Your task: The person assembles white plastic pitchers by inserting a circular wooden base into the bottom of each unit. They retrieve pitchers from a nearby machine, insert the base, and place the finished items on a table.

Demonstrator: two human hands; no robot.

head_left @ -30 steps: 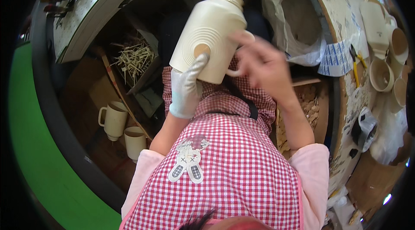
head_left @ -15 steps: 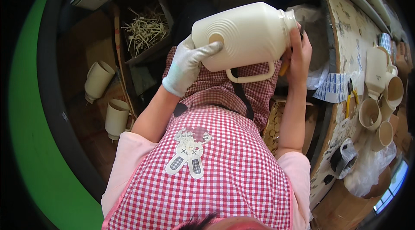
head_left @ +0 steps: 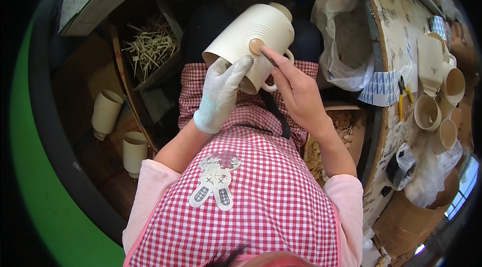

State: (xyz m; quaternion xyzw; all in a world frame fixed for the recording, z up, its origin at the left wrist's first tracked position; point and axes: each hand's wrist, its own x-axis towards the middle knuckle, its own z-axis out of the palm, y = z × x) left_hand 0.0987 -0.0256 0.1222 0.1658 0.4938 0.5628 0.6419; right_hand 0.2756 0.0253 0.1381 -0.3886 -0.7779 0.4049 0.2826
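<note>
A cream plastic jug body point(head_left: 236, 31) with a loop handle lies tilted above my lap, its open end toward my lower left and its neck toward the upper right. My gloved left hand point(head_left: 219, 91) grips it at the wide open end, thumb on the outer wall. On its side, fine rings surround a round tan disc point(head_left: 256, 46). My bare right hand point(head_left: 303, 92) pinches a thin dark blade-like tool point(head_left: 269, 58), its tip at the edge of the disc. Most of the tool is hidden by my fingers.
Two cream jug bodies point(head_left: 134, 154) stand in a carton at left, beside a box of thin plastic sprues point(head_left: 150, 48). A box of tan discs point(head_left: 341, 131) sits by my right forearm. The right-hand workbench point(head_left: 396, 26) carries yellow-handled pliers point(head_left: 401, 98) and several jug parts.
The jug has turned and shifted left, bringing its ringed side under my right hand. My right hand has moved from the neck to the disc with the tool.
</note>
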